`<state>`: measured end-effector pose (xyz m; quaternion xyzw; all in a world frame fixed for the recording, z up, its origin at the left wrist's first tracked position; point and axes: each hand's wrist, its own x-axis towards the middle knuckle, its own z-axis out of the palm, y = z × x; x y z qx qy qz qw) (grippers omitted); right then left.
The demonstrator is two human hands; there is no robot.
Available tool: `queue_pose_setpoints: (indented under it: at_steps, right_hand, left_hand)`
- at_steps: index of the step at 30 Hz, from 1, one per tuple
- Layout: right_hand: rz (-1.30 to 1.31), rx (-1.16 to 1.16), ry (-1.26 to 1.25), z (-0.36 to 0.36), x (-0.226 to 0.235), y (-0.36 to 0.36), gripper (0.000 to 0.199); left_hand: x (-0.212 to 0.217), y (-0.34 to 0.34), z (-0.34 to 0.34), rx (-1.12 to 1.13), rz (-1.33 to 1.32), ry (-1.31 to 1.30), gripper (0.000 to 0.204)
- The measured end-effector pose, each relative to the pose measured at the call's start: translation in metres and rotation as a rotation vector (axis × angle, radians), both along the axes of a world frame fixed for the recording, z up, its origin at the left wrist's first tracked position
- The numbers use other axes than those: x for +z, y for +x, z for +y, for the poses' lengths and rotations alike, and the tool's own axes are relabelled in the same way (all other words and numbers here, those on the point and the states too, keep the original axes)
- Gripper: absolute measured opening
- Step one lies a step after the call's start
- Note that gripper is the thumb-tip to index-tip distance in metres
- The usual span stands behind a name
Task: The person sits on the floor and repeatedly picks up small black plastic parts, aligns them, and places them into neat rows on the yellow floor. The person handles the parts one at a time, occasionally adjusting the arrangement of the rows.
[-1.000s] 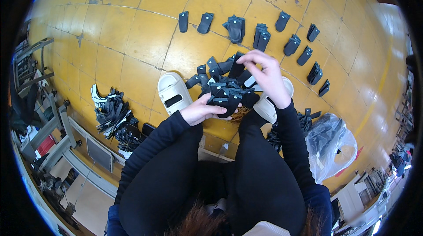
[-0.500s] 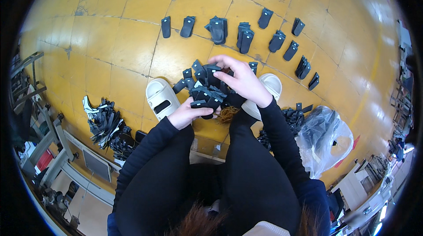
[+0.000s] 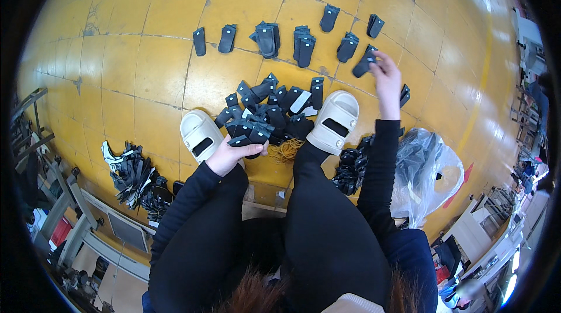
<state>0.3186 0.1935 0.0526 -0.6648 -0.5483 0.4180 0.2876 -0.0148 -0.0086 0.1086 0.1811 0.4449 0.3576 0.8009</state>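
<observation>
My left hand (image 3: 225, 157) is closed around a bunch of flat black pieces (image 3: 250, 129), each with a small white mark. Out to the upper right, my right hand (image 3: 387, 76) pinches a flat black round-ended piece (image 3: 363, 64) at its edge. That piece is over a floor stack; whether it touches the stack I cannot tell. Between my feet lies a loose heap of the same black pieces (image 3: 280, 114), with tangled yellowish bands (image 3: 286, 150) at its near side.
Several small stacks (image 3: 267, 40) of such pieces are spread in an arc on the yellow tiled floor (image 3: 146, 73). Cream clogs (image 3: 334, 120) flank the heap. Dark strips (image 3: 131, 175) are piled at left; a clear plastic bag (image 3: 423, 173) stands at right beside another dark pile (image 3: 350, 167).
My right hand has left the bunch near my left hand and moved up and right to the stacks with a black piece. My left hand still holds its bunch. The view has shifted slightly.
</observation>
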Motion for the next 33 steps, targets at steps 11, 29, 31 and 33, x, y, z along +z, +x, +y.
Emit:
queue_pose_setpoints:
  at_steps: [11, 29, 31, 33]
  right_hand:
    - [-0.404, -0.261, 0.111, -0.005, 0.021, 0.109, 0.030]
    - [-0.528, -0.562, 0.433, -0.005, 0.036, 0.132, 0.020]
    - [-0.496, -0.599, 0.508, -0.005, 0.040, 0.132, 0.020]
    - [-0.417, -0.636, 0.522, -0.004, 0.044, 0.132, 0.021]
  left_hand:
    - [0.000, 0.002, -0.002, -0.043, 0.056, -0.009, 0.020]
    - [-0.004, -0.001, -0.006, -0.221, 0.129, -0.057, 0.013]
    - [-0.004, 0.000, -0.005, -0.215, 0.156, -0.057, 0.013]
    - [-0.003, 0.002, -0.005, -0.091, 0.032, -0.090, 0.014]
